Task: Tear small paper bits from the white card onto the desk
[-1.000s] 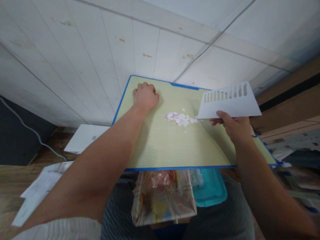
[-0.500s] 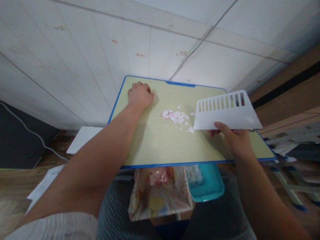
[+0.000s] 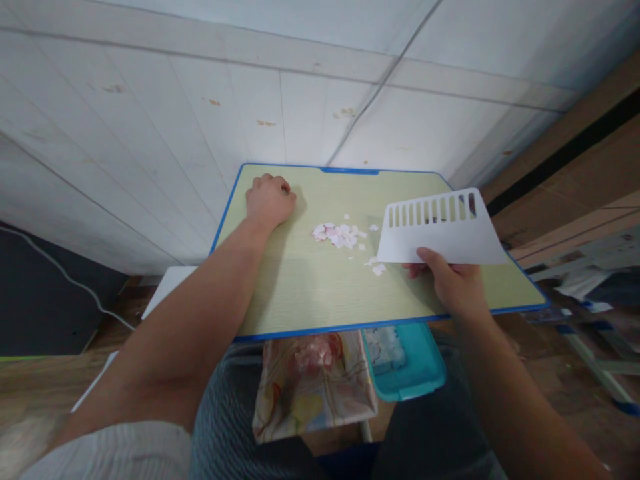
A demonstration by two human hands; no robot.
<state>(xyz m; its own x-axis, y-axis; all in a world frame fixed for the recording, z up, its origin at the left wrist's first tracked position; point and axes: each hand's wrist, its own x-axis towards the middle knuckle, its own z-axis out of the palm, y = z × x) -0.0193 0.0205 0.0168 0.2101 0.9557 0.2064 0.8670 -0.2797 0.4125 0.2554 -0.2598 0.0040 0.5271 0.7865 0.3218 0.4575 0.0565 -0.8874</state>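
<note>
My left hand (image 3: 271,201) rests closed on the yellowish tabletop (image 3: 320,297), near its back left corner. Its fingers are curled under, and whatever they may hold is hidden. In my right hand (image 3: 453,280) is a white slotted plastic sheet (image 3: 435,241), gripped at its lower edge with the thumb on top. The sheet is tilted over the right part of the tabletop, with a row of slots along its upper edge. Between my hands lies a loose pile of small pale pink and white paper scraps (image 3: 340,235). A few stray scraps lie close to the sheet's left edge.
Below the table's front edge, a patterned fabric-lined container (image 3: 315,407) holds pinkish pieces. Beside it, a teal plastic tray (image 3: 423,363) contains whitish material. A white panelled wall (image 3: 240,113) with a cable stands behind the table. Cardboard boxes (image 3: 565,160) are at the right.
The view has shifted slightly, so the table appears a little further left. My left hand stays closed in place. My right hand still holds the slotted sheet, with little movement over the table.
</note>
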